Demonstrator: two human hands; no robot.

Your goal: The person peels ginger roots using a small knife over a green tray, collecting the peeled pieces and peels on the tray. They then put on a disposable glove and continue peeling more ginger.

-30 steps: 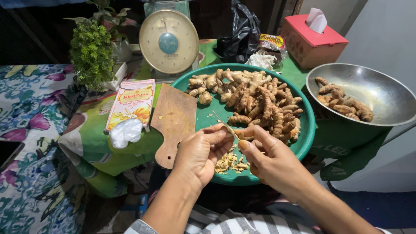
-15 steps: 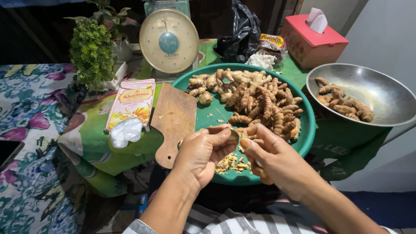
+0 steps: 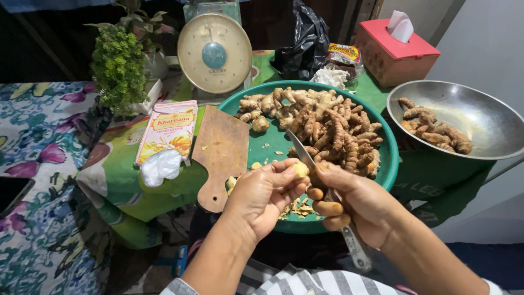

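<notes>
- A round cream kitchen scale [image 3: 214,53] with a blue centre stands at the table's far edge.
- A bushy green potted plant [image 3: 118,68] sits near the far left corner.
- A pink rectangular tissue box [image 3: 396,52] rests towards the far right corner.
- A crumpled black plastic bag [image 3: 303,39] lies between scale and tissue box.
- A wooden cutting board [image 3: 221,154] with a handle overhangs the near edge.
- A flat pink glove packet [image 3: 167,130] lies just left of the board.
- A wide steel bowl [image 3: 480,117] holding several roots sits at the right edge.
</notes>
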